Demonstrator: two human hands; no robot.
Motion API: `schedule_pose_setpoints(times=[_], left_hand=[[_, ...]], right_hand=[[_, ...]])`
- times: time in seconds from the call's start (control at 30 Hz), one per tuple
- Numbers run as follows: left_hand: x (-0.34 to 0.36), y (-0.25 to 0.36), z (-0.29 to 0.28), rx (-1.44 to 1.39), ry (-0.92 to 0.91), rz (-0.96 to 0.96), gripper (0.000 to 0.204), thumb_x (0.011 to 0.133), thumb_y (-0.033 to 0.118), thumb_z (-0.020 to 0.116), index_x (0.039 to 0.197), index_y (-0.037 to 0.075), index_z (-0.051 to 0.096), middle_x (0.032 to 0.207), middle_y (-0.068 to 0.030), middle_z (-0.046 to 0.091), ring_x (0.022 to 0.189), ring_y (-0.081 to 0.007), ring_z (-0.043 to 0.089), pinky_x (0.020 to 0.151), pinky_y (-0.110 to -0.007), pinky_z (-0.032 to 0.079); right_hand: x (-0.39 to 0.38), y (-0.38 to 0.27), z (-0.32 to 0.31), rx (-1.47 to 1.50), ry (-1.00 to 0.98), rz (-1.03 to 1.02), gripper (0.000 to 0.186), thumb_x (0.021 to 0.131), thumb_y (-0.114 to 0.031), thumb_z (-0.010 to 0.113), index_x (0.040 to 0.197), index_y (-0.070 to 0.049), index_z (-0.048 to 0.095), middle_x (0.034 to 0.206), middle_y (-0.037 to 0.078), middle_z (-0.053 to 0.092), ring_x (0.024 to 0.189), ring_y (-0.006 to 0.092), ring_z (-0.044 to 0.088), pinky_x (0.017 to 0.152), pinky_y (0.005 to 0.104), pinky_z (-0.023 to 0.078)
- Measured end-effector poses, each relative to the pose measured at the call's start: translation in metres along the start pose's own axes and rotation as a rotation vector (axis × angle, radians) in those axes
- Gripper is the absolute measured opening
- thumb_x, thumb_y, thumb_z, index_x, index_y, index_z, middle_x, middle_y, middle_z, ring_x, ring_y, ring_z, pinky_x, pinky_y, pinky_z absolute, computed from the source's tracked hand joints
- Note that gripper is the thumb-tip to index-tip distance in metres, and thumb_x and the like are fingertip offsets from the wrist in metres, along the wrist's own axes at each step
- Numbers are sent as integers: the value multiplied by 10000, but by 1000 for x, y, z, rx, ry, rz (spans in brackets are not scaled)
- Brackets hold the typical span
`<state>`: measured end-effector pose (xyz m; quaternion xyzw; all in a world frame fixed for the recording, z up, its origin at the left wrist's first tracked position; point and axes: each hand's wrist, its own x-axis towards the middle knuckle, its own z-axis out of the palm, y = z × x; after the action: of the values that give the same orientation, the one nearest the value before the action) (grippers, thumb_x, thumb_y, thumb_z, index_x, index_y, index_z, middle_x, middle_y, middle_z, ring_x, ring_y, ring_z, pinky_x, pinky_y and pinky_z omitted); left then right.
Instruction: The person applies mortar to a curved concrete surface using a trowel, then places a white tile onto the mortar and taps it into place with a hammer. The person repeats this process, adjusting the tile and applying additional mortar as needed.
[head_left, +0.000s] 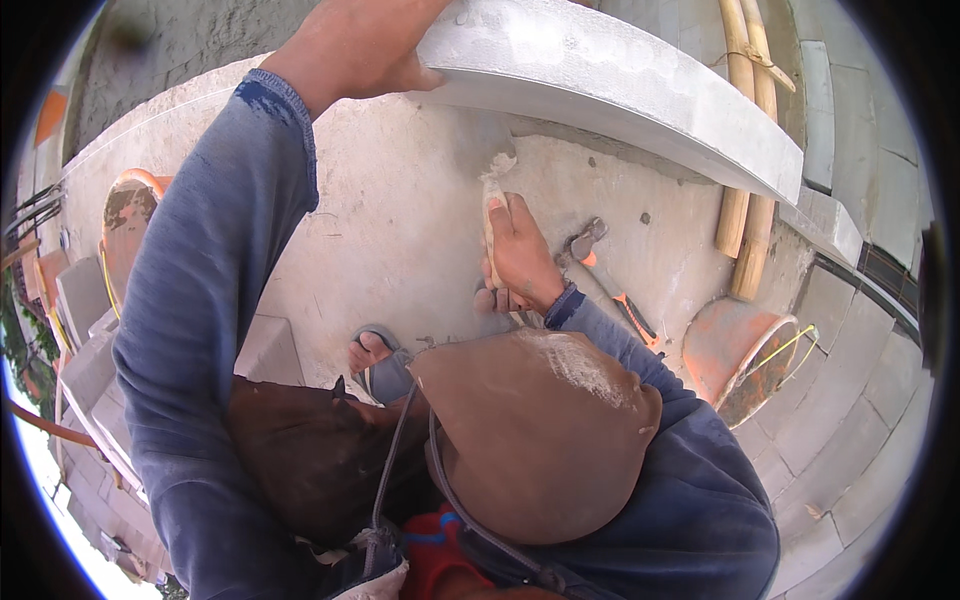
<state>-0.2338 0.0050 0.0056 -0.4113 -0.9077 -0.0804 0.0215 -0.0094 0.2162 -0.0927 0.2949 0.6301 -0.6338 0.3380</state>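
At the top, my left hand [362,48] is at the left end of a long pale building block [600,95]. Its thumb presses the block's near side; the other fingers are hidden or out of the picture. Below the block, my right hand [520,250] is closed around a slim hand tool [490,190] caked with pale mortar. The tool's tip points toward the block, and its exact kind is unclear. A hammer [612,285] with an orange and black handle lies on the dusty floor [400,210], just right of my right hand.
A mortar-stained orange bucket [735,350] lies tipped at the right; another bucket [130,225] is at the left. Two bamboo poles [745,230] pass under the block's right end. Grey blocks [272,352] sit at the left. My sandalled foot [375,355] and brown-covered knee [540,440] are close by.
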Motion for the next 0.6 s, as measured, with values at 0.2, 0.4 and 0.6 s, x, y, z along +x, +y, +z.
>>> schedule_pose_setpoints(times=[0.2, 0.4, 0.6], left_hand=[[-1, -1, 2, 4, 24, 21, 826, 740, 341, 910, 1419, -9, 597, 1334, -209, 655, 1253, -383, 624, 1113, -464, 511], [-4, -9, 4, 17, 73, 49, 790, 726, 362, 913, 1369, -6, 638, 1276, -197, 675, 1203, -380, 640, 1085, -464, 521], [-4, -5, 5, 27, 48, 17, 736, 710, 363, 927, 1298, 3, 671, 1223, -185, 694, 1194, -376, 651, 1067, -461, 530]], right_hand=[[-10, 18, -44, -118, -55, -70, 469, 1174, -370, 442, 1483, -18, 456, 800, 85, 600, 506, 158, 557, 461, 363, 459], [10, 2, -9, -182, 4, -103, 452, 1175, -362, 436, 1447, -4, 484, 804, 91, 599, 478, 178, 555, 462, 361, 464], [7, 0, 14, -134, 54, -116, 438, 1189, -341, 416, 1471, -16, 493, 815, 64, 573, 510, 170, 553, 416, 346, 439]])
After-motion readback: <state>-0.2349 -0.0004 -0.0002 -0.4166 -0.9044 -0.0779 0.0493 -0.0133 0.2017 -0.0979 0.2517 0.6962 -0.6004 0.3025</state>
